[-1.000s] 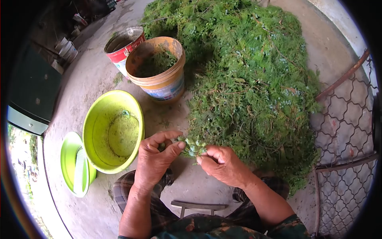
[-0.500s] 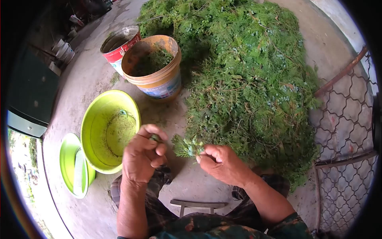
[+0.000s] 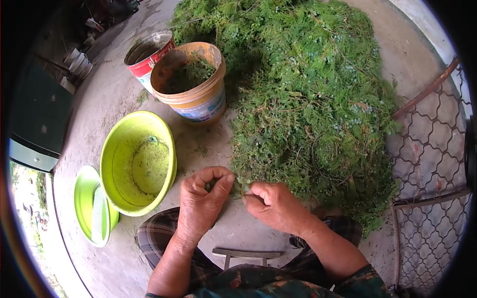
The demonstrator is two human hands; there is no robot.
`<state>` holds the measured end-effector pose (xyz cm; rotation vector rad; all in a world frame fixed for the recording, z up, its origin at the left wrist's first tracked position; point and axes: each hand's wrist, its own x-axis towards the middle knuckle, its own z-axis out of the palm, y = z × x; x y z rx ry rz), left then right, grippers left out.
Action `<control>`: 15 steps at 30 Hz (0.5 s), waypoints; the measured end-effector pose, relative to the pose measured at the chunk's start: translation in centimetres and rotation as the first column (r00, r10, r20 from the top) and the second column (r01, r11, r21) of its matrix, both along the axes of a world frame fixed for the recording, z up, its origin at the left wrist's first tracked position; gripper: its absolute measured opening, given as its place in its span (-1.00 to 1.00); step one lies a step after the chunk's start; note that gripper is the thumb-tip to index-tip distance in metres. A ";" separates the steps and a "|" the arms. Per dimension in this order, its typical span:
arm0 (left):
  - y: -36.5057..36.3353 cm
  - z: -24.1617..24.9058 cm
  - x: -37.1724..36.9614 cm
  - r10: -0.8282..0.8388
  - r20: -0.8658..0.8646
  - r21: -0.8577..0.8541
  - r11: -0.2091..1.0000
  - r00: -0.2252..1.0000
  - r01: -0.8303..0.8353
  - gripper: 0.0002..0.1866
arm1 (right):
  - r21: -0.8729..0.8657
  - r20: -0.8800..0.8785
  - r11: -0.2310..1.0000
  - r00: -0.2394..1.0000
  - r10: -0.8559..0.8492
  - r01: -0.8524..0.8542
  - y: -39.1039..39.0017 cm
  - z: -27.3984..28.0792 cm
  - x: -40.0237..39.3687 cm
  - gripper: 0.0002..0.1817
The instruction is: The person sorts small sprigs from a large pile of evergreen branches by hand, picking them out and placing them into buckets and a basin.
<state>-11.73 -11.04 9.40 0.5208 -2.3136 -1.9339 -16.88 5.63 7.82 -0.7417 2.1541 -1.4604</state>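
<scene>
My right hand [image 3: 273, 202] pinches a small green sprig [image 3: 242, 187] with pale cones between thumb and forefinger. Close beside it on the left, my left hand [image 3: 206, 196] is closed, its thumb and forefinger pressed together at the sprig's left side. Something green shows inside its curled fingers, too hidden to name for certain. Both hands are over the near left edge of a large pile of green cone-bearing branches [image 3: 318, 109]. To the left of my left hand stands a lime-green basin [image 3: 112, 164] with a little debris at its bottom.
A yellow bucket [image 3: 216, 97] holding green cuttings stands beyond the basin, with a red and white bucket [image 3: 144, 67] behind it. A smaller green basin [image 3: 83, 208] holds a white ribbed object. Metal lattice [image 3: 432, 144] is at right; a low stool [image 3: 248, 253] is below.
My left hand has moved right, from near the basin to the sprig, and its fingers have closed. My right hand has stayed nearly in place with the sprig.
</scene>
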 end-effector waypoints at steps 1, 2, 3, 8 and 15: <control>0.0 0.0 0.0 0.022 -0.011 -0.032 0.999 1.000 -0.022 -0.80 | -0.001 -0.001 1.000 1.000 -0.001 0.001 0.0 0.1 0.0 -0.86; 0.0 0.3 -0.1 0.021 -0.012 -0.032 0.999 1.000 -0.021 -0.80 | 0.021 0.014 1.000 1.000 0.004 -0.004 0.0 0.2 -0.1 -0.87; 0.0 0.8 -0.3 0.023 0.031 0.029 0.999 0.999 -0.024 -0.78 | 0.042 0.028 0.999 1.000 0.009 -0.010 0.0 0.3 -0.1 -0.87; 0.0 0.7 -0.4 -0.097 0.064 -0.069 0.992 0.993 0.101 -0.73 | 0.041 -0.042 0.999 0.999 0.026 -0.025 0.0 -0.1 0.0 -0.85; 0.5 -0.6 -0.2 -0.098 -0.118 -0.323 0.945 0.988 0.055 -0.84 | 0.002 -0.015 1.000 1.000 0.003 -0.002 0.1 -0.3 -0.2 -0.84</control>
